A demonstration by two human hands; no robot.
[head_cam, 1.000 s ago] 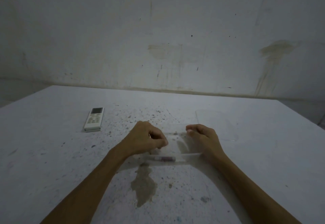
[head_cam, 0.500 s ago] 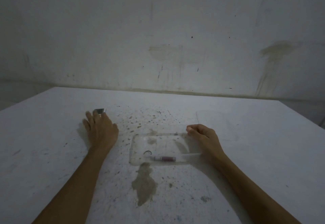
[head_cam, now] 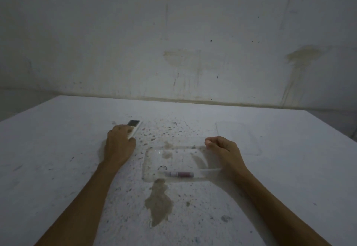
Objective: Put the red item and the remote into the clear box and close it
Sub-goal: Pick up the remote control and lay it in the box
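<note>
Meanwhile, left hand (head_cam: 119, 145) around remote (head_cam: 133, 128), table-edge side.

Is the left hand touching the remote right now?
Touching. In the head view the left hand is curled over the near end of the remote, its fingers wrapped on the body, with only the far screen end showing.
</note>
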